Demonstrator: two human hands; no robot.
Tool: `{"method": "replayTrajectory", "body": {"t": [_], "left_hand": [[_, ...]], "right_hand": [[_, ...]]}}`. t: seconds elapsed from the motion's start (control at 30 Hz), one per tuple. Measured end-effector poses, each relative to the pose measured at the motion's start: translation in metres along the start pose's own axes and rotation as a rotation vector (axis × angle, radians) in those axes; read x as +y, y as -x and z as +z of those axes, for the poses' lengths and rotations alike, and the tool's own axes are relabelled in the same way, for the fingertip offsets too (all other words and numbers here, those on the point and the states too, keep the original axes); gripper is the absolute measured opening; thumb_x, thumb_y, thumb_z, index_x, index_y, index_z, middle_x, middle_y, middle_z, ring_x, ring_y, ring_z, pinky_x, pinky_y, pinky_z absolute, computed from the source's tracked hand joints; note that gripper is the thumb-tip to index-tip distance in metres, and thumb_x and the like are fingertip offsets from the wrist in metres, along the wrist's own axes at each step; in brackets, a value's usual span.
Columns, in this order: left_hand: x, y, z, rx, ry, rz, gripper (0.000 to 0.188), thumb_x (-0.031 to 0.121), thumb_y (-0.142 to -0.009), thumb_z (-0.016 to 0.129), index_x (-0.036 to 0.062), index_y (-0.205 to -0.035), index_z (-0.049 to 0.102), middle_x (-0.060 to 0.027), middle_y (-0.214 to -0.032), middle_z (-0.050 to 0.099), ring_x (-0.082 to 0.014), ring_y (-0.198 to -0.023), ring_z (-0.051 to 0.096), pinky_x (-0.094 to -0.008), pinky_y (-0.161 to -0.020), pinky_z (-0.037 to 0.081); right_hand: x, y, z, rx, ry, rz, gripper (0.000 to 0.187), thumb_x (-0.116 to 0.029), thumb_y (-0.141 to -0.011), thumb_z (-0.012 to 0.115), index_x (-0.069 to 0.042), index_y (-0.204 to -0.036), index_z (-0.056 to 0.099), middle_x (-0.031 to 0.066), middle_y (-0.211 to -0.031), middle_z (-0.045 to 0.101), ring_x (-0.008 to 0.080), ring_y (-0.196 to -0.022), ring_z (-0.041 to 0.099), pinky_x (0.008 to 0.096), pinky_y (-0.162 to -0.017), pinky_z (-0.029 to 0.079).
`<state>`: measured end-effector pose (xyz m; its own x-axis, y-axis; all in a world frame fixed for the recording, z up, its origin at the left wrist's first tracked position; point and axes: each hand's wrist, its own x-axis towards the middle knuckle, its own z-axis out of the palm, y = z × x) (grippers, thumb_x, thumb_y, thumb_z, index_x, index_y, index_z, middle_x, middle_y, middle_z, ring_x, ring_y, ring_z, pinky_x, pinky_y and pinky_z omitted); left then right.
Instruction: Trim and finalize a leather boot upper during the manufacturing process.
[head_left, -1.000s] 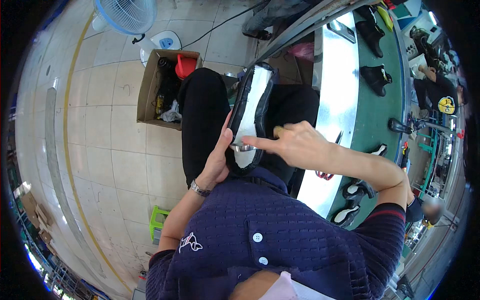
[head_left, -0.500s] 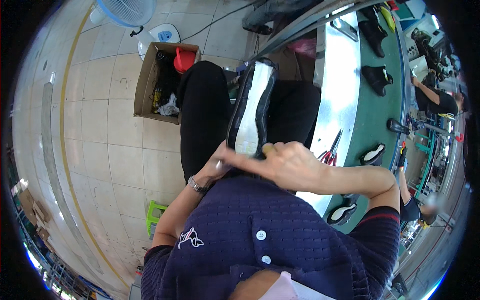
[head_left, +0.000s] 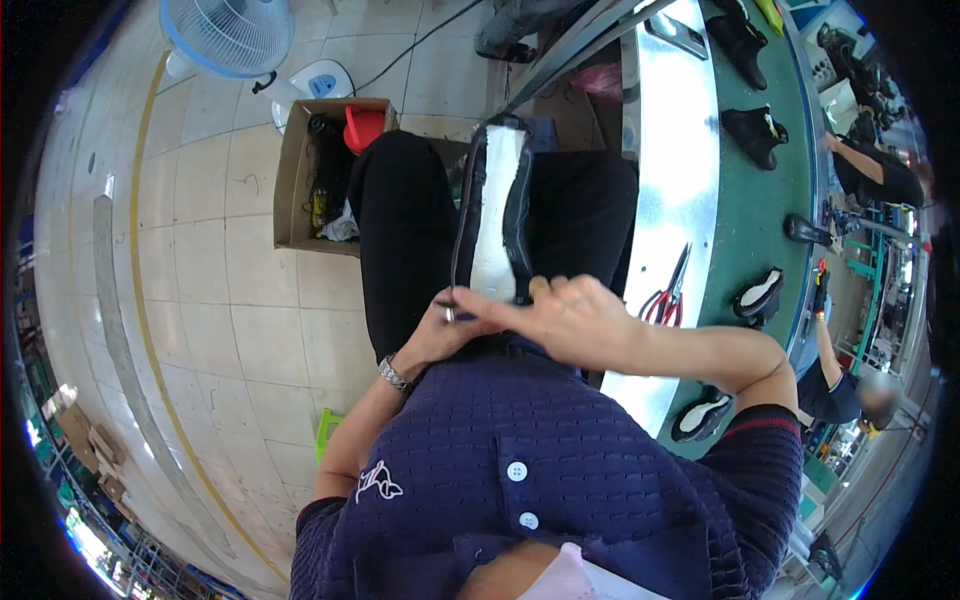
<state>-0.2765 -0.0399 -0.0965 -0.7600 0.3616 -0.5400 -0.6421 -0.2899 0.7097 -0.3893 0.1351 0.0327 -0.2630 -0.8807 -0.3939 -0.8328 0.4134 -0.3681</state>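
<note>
A black shoe (head_left: pixel 497 215) lies sole up on my lap between my thighs, its long white underside bordered by black edges. My left hand (head_left: pixel 440 332) is closed around the near end of the shoe, at its left side. Across that same end reaches my right hand (head_left: pixel 578 320), with one digit stretched left toward my left hand and the other fingers curled. Something yellowish (head_left: pixel 540 287) shows at its fingertips, and whatever it grips is hidden. A small shiny metal bit (head_left: pixel 448 313) sits by my left fingers.
On my right runs a metal ledge (head_left: pixel 675 150) bearing red-handled scissors (head_left: pixel 664 305) and a phone (head_left: pixel 677 36). Beyond it, a green belt (head_left: pixel 712 265) carries several black shoes (head_left: pixel 757 135). To the left stand a cardboard box (head_left: pixel 290 205) and a fan (head_left: pixel 230 35). Other people work at the far right.
The shoe and both hands hold nearly the same place, with my right hand moved slightly left and down. The view has shifted a little.
</note>
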Motion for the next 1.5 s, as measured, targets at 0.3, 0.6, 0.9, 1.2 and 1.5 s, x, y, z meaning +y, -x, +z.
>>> {"method": "replayTrajectory", "body": {"t": [0.3, 0.6, 0.9, 1.2, 1.5], "left_hand": [[0.045, -0.011, 0.001, -0.008, -0.237, -0.054, 0.057, 0.010, -0.077, 0.078, 0.0001, -0.127, 0.053, -0.0075, -0.115, 0.063, -0.0167, -0.105, 0.060, -0.0314, -0.096, 0.046], [0.084, -0.050, 0.008, 0.092, 0.019, 0.103, 0.087, 0.014, -0.081, 0.075, 0.0100, -0.151, 0.023, -0.0090, -0.137, 0.047, -0.0199, -0.122, 0.048, -0.0339, -0.104, 0.039], [0.084, -0.038, 0.027, 0.078, -0.170, 0.248, 0.115, 0.005, -0.064, 0.086, 0.0084, -0.151, 0.010, -0.0119, -0.143, 0.036, -0.0243, -0.131, 0.040, -0.0380, -0.108, 0.035], [0.101, -0.080, 0.054, -0.193, -0.457, 0.502, 0.127, 0.018, -0.062, 0.089, 0.0106, -0.151, -0.001, -0.0145, -0.149, 0.026, -0.0262, -0.138, 0.031, -0.0419, -0.112, 0.031], [0.097, -0.107, 0.106, -0.355, -0.290, -0.023, 0.097, 0.006, -0.069, 0.085, 0.0015, -0.144, 0.023, -0.0116, -0.138, 0.042, -0.0217, -0.128, 0.042, -0.0381, -0.106, 0.038]], "right_hand": [[0.034, -0.009, -0.013, 0.106, -0.126, 0.257, 0.066, -0.019, -0.091, 0.057, -0.026, -0.150, 0.027, 0.0124, -0.063, 0.063, 0.0270, -0.054, 0.065, 0.0355, -0.045, 0.050], [0.110, 0.068, 0.068, 0.588, -0.449, 1.155, 0.074, -0.030, -0.087, 0.068, -0.024, -0.149, 0.028, 0.0235, -0.082, 0.066, 0.0401, -0.077, 0.066, 0.0461, -0.070, 0.050], [0.137, 0.115, 0.154, 0.822, -0.002, 1.194, 0.063, -0.015, -0.078, 0.074, -0.017, -0.137, 0.050, 0.0219, -0.127, 0.054, 0.0368, -0.117, 0.052, 0.0425, -0.096, 0.045], [0.078, 0.064, 0.117, 0.974, -0.759, 0.579, 0.080, -0.007, -0.072, 0.077, -0.014, -0.143, 0.041, 0.0144, -0.140, 0.045, 0.0329, -0.130, 0.043, 0.0378, -0.107, 0.036], [0.048, 0.101, 0.133, 0.901, -1.772, 0.236, 0.073, -0.013, -0.071, 0.083, -0.001, -0.135, 0.049, 0.0083, -0.132, 0.054, 0.0177, -0.123, 0.047, 0.0329, -0.108, 0.033]]}}
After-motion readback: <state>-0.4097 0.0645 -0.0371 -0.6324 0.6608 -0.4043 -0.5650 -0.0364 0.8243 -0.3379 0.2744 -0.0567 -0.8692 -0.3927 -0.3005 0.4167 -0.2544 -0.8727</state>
